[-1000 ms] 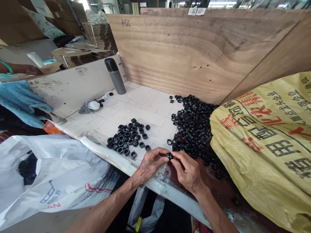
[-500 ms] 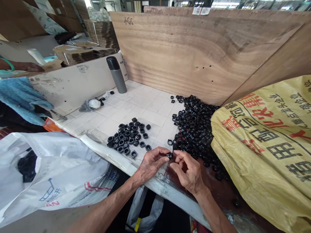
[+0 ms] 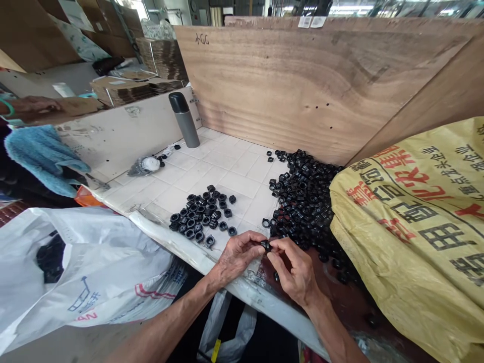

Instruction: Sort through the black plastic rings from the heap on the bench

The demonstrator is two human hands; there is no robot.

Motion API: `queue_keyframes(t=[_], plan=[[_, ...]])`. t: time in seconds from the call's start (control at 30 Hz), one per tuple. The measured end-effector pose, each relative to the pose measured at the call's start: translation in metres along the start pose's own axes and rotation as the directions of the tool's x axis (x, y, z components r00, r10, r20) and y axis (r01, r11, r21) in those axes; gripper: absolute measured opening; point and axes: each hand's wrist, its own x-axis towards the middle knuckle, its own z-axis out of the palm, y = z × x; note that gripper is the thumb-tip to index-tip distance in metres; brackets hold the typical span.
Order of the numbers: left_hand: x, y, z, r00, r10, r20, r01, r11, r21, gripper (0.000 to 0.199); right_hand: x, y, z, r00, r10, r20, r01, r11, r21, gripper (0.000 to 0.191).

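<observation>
Just above the near table edge, my left hand (image 3: pixel 242 253) pinches a small black plastic nut (image 3: pixel 265 246) between thumb and forefinger. The fingers of my right hand (image 3: pixel 294 267) meet the same nut from the other side, its thumb and forefinger closed toward it. Left of my hands lies a loose group of similar black nuts (image 3: pixel 199 225), several with their round openings facing up. A large heap of them (image 3: pixel 308 194) spreads behind and to the right of my right hand. One dark piece (image 3: pixel 276 276) shows beside my right hand.
A grey flask (image 3: pixel 185 121) stands at the back left near a small plastic bag (image 3: pixel 145 165). Plywood boards (image 3: pixel 272 80) wall the table. A yellow sack (image 3: pixel 408 212) lies right; a white sack (image 3: pixel 113 262) lies left. Another person's hand (image 3: pixel 40 104) appears far left.
My right fingers have closed in on the nut held by my left hand. The view has shifted slightly, and the other person's hand has moved further into sight.
</observation>
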Motion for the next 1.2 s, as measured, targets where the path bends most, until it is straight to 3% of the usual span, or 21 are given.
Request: queue_keyframes(t=[0.1, 0.2, 0.3, 0.37, 0.57, 0.73, 0.9, 1.07, 1.2], plan=[[0.0010, 0.0009, 0.0004, 1.000, -0.003, -0.016, 0.002, 0.999, -0.032, 0.028, -0.0009, 0.0013, 0.0024, 0.998, -0.057, -0.038, 0.058, 0.998, 0.013, 0.010], [0.0007, 0.0013, 0.0007, 0.999, 0.031, -0.009, -0.031, 0.999, 0.015, 0.028, -0.0011, 0.0040, 0.0055, 0.997, -0.058, -0.046, 0.057, 0.998, -0.020, 0.018], [-0.0007, 0.0008, 0.0007, 0.998, 0.059, 0.002, -0.059, 0.994, 0.093, 0.028, -0.0014, 0.0065, 0.0073, 0.998, -0.065, -0.018, 0.064, 0.995, -0.080, 0.012], [-0.0016, -0.0001, 0.0004, 0.997, 0.071, 0.000, -0.071, 0.989, 0.131, 0.027, -0.0018, 0.0067, 0.0072, 0.999, -0.045, -0.016, 0.042, 0.989, -0.140, 0.020], [-0.0018, -0.0021, -0.0011, 1.000, -0.009, 0.014, 0.009, 1.000, -0.006, 0.030, -0.0024, 0.0022, 0.0030, 0.999, -0.042, -0.010, 0.040, 0.994, -0.101, 0.018], [-0.0011, -0.0012, -0.0017, 1.000, -0.017, 0.013, 0.017, 1.000, -0.017, 0.029, -0.0019, 0.0018, 0.0016, 0.999, -0.014, -0.046, 0.008, 0.992, -0.122, 0.014], [-0.0007, -0.0026, -0.0025, 0.999, -0.029, 0.023, 0.030, 0.999, -0.021, 0.031, 0.0002, 0.0007, 0.0041, 0.993, -0.117, -0.029, 0.115, 0.992, -0.053, 0.019], [-0.0010, -0.0041, -0.0017, 1.000, 0.006, 0.017, -0.006, 0.999, 0.031, 0.031, -0.0014, 0.0031, 0.0066, 0.999, -0.019, -0.028, 0.016, 0.994, -0.110, 0.009], [-0.0005, -0.0030, -0.0006, 0.999, -0.029, 0.018, 0.030, 0.998, -0.053, 0.030, -0.0031, 0.0023, 0.0060, 0.996, -0.088, -0.001, 0.088, 0.994, -0.068, 0.020]])
